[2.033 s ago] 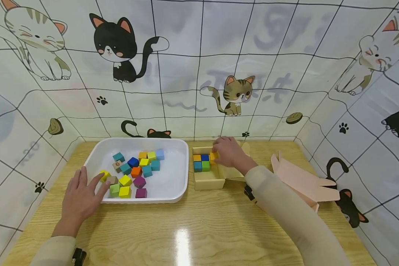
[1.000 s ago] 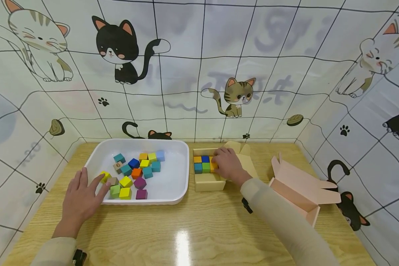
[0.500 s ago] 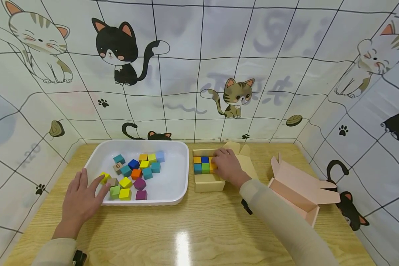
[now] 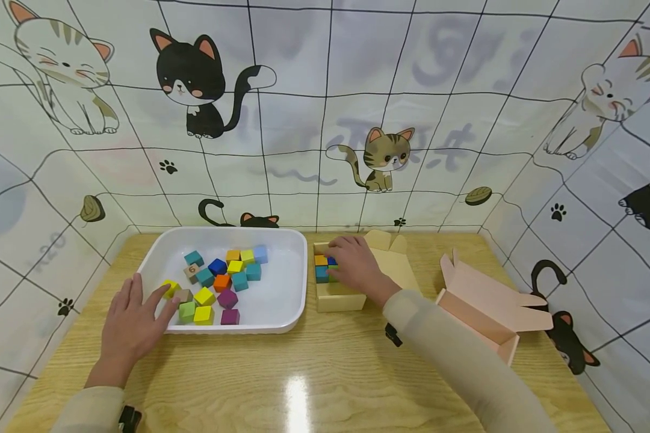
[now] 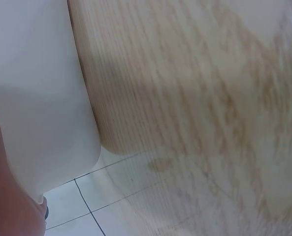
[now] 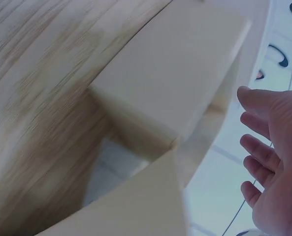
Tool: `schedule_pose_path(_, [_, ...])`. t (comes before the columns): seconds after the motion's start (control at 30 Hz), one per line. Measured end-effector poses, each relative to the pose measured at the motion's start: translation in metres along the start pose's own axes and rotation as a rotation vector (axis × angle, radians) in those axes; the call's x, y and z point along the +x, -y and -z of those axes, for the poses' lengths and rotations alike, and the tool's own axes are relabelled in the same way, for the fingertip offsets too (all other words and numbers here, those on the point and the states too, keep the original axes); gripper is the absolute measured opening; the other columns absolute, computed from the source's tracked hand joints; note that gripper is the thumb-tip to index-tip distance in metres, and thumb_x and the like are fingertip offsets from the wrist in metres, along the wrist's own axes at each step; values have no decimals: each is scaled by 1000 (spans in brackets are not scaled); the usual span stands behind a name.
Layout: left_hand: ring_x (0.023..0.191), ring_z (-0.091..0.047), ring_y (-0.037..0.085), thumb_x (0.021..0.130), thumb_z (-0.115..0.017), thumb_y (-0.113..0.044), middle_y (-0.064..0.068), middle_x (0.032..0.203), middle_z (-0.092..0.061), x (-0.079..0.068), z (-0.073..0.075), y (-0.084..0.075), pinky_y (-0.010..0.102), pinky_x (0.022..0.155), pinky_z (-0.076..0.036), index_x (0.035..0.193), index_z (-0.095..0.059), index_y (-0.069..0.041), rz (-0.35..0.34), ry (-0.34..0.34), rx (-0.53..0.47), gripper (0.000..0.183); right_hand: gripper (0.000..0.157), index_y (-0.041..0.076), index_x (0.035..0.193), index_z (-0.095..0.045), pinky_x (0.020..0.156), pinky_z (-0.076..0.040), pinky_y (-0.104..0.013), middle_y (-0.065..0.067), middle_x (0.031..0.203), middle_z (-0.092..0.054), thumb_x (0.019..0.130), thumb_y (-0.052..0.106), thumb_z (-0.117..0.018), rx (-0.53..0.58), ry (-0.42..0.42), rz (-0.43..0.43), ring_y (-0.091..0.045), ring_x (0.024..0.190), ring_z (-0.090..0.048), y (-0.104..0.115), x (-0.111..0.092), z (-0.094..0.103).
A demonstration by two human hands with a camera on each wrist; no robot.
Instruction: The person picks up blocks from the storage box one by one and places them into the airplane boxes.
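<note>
My left hand (image 4: pixel 135 322) rests at the near left side of a white plastic tray (image 4: pixel 284 294), its fingers spread over the rim beside a yellow cube (image 4: pixel 169 288). Many coloured cubes lie loose in that tray. Over a small pale yellow cardboard box (image 4: pixel 340 304) with its lid folded back is my right hand (image 4: pixel 354 264). An orange cube (image 4: pixel 321 260) and a teal cube (image 4: pixel 322 275) show in the box; the fingers cover most of the others. The right wrist view shows this hand's fingers relaxed and apart, with nothing held.
A pink cardboard box (image 4: pixel 476 322) with its lid up stands at the right, close to the right sleeve (image 4: pixel 455 355). Cat-printed sheeting (image 4: pixel 303 120) rises behind and at both sides of the wooden table (image 4: pixel 249 379).
My right hand comes down to the cubes in the pale yellow box, stays there, then shifts left across them. The left hand keeps its place at the tray.
</note>
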State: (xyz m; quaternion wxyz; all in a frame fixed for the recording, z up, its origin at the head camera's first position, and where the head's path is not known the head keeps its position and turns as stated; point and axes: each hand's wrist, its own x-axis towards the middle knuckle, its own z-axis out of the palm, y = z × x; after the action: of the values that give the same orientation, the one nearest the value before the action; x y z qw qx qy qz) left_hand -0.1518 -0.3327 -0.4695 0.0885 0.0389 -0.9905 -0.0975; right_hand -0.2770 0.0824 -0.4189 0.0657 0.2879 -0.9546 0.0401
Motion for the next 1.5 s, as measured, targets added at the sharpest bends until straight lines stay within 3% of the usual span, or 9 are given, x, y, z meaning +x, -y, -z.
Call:
schedule_pose_path(0.23, [138,5,47,92,-29,-57,30,149,-1,1,0,1,66,106,-7,133,-44,-9,3,10,-7,65,31,23,110,-65,104,-32,-43,2,124,-55,82,37,-65,23,-5,65,-20,122,-44,37,18,2])
schedule_pose_path(0.53, [138,5,47,92,-28,-58,30,149,-1,0,0,1,66,106,-8,134,-44,-9,6,15,1,66,36,27,114,-63,105,-32,-39,7,124,-55,83,44,-63,1,133,43,-16,122,-40,85,52,-5])
schedule_pose_path(0.7, [138,5,47,92,-28,-57,30,149,-2,1,1,2,66,107,-8,133,-44,-9,4,9,8,65,38,27,116,-63,105,-32,-39,7,122,-56,82,45,-64,-12,160,37,-16,119,-42,103,68,-8])
schedule_pose_path(0.93, [138,7,46,92,-28,-57,30,150,0,3,2,4,65,107,-8,133,-44,-9,2,8,13,65,39,27,115,-64,100,-36,-38,8,115,-58,81,46,-64,-17,191,3,-15,110,-44,120,91,-11])
schedule_pose_path(1.23, [138,6,46,92,-28,-57,30,150,1,2,-2,4,66,107,-8,133,-44,-10,-8,6,6,64,33,27,103,-65,91,-38,-34,8,92,-54,80,51,-62,-93,266,-60,-15,93,-43,130,109,-31])
schedule_pose_path(1.5, [138,5,46,93,-29,-57,29,150,1,1,-3,2,64,108,-7,134,-44,-10,-3,2,3,64,39,26,108,-65,91,-39,-34,5,96,-56,79,53,-63,-161,258,-74,-17,95,-44,133,111,-39])
